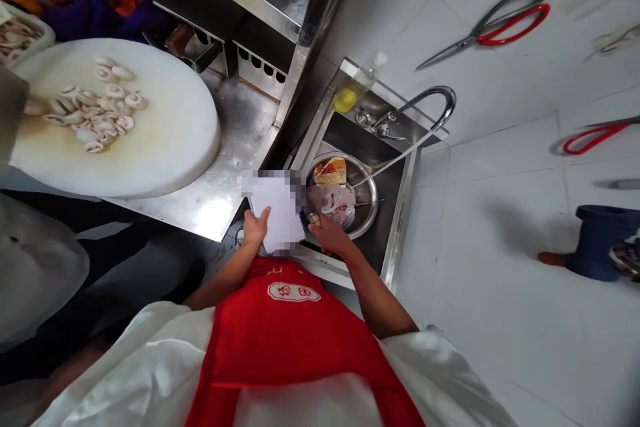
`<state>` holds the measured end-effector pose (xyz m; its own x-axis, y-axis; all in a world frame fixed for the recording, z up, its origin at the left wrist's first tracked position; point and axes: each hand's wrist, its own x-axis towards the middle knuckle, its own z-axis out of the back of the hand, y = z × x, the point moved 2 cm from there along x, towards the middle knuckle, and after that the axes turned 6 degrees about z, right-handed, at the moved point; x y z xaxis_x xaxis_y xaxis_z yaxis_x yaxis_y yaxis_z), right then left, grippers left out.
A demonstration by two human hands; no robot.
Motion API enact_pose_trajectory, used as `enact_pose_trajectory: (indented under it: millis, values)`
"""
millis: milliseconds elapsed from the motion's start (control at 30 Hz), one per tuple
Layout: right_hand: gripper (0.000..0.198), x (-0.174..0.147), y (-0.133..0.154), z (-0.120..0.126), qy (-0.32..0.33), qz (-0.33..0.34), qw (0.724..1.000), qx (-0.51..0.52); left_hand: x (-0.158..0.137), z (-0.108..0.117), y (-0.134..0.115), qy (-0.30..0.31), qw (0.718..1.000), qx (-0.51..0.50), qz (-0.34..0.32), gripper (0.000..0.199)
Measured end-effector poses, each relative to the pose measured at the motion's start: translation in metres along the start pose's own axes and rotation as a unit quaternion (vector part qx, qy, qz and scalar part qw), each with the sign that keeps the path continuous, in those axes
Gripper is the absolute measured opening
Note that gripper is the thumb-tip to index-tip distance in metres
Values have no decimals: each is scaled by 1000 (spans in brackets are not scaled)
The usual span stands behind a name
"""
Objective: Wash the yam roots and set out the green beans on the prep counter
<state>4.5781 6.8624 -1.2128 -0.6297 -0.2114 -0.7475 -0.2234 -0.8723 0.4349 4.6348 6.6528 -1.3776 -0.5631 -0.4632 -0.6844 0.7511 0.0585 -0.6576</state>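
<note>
Mid-frame, the left hand [256,227] grips a pad [277,215] slanting up-left lengthwise, blurry white and blue-edged, the right hand [330,235] clasping a tan object [315,219].

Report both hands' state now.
Left hand: closed, holding flat white rectangular item with blue edging.
Right hand: closed, holding small tan rounded object, identity unclear.

head view | worn, facing forward and down | apron [295,340] near | sink [393,180] beyond

The left hand [257,227] grips, thumb uppermost; the right hand [331,235] curls.
</note>
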Motion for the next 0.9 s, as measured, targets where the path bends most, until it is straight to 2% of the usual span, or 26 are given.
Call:
enact_pose_trajectory:
  millis: [167,400,700,900]
  values:
    - [17,-18,-9,7,33,-16,999,-23,-3,-2,-2,-44,998,-30,24,40]
    - [13,-21,-18,-8,23,-17,999,-23,-4,-4,-9,-63,997,-38,11,35]
    - [9,-102,-69,-5,119,-118,986,11,-1,-10,-6,-84,994,-58,30,36]
    - [13,-113,-72,11,102,-97,989,52,-1,-1,-7,-51,998,-39,24,36]
